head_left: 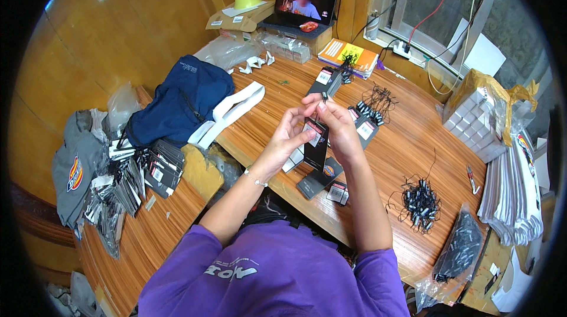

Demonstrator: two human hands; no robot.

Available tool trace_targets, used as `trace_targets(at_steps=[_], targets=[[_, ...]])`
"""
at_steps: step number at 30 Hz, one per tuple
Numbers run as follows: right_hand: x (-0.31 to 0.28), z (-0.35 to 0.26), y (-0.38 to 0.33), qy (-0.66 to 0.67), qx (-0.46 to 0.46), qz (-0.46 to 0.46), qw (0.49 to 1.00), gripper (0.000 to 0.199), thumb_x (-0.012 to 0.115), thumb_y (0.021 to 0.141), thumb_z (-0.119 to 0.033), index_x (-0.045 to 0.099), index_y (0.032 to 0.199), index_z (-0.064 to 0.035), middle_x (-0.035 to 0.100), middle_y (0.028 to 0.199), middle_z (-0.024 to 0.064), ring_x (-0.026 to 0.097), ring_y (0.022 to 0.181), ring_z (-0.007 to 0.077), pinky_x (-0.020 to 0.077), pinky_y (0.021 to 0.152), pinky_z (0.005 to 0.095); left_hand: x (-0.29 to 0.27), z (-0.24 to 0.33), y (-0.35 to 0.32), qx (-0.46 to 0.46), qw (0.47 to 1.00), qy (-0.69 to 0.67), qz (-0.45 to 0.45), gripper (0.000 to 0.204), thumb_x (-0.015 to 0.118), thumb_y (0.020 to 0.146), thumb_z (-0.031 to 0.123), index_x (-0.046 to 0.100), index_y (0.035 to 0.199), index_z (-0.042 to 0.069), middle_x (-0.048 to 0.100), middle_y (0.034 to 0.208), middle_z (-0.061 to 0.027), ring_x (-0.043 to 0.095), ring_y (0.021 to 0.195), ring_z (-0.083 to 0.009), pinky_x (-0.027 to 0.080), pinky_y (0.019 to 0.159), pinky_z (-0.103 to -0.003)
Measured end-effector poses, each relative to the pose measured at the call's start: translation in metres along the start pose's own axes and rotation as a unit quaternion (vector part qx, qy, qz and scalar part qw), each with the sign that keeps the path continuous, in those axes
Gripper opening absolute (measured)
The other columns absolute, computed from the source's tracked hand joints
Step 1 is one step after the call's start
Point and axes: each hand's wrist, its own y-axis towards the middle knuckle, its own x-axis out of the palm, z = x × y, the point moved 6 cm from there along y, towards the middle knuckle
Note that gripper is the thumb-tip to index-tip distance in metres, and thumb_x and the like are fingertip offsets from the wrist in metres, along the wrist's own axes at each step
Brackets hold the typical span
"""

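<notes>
Over the near edge of the table, my left hand (pixel 286 142) is closed on black hang tags (pixel 315 153) with a white and red label, its thumb lying across their face. My right hand (pixel 339 123) is closed too, its fingertips meeting the left ones around a small black tag string (pixel 324 98) at the top of the tags. Just below, a dark grey tag (pixel 319 182) with a round emblem and a small stack of labelled tags (pixel 338 193) lie at the table edge. Beyond my right hand are more labelled tags (pixel 366 129) and loose black strings (pixel 378 104).
A heap of black strings (pixel 421 203) and a plastic bag of them (pixel 459 246) lie to the right. White boxes (pixel 475 119) and a paper stack (pixel 512 190) line the right side. Many tags (pixel 162 166) and a navy cloth bag (pixel 180 101) lie left. A laptop (pixel 304 4) stands behind.
</notes>
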Motion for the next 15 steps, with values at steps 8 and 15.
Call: trace_targets(at_steps=[8, 15], targets=[[-0.004, 0.001, -0.003, -0.084, 0.031, 0.027, 0.996, 0.021, 0.051, 0.089, -0.019, 0.064, 0.087, -0.0017, 0.052, 0.095, 0.0024, 0.048, 0.089, 0.0133, 0.0369, 0.082, 0.0252, 0.004, 0.005, 0.001, 0.049, 0.999, 0.007, -0.018, 0.041, 0.054, 0.089, 0.013, 0.039, 0.126, 0.005, 0.056, 0.103, -0.0047, 0.055, 0.094, -0.0110, 0.042, 0.085, -0.025], [-0.061, -0.010, -0.003, 0.055, 0.059, 0.153, 0.985, 0.022, 0.045, 0.093, -0.024, 0.059, 0.084, -0.0094, 0.055, 0.081, -0.0042, 0.045, 0.073, 0.0050, 0.0359, 0.063, 0.0216, 0.009, -0.022, 0.011, -0.027, 0.994, 0.039, -0.101, 0.026, 0.052, 0.090, 0.010, 0.049, 0.114, 0.001, 0.056, 0.094, -0.0006, 0.053, 0.087, -0.0075, 0.042, 0.079, -0.021]])
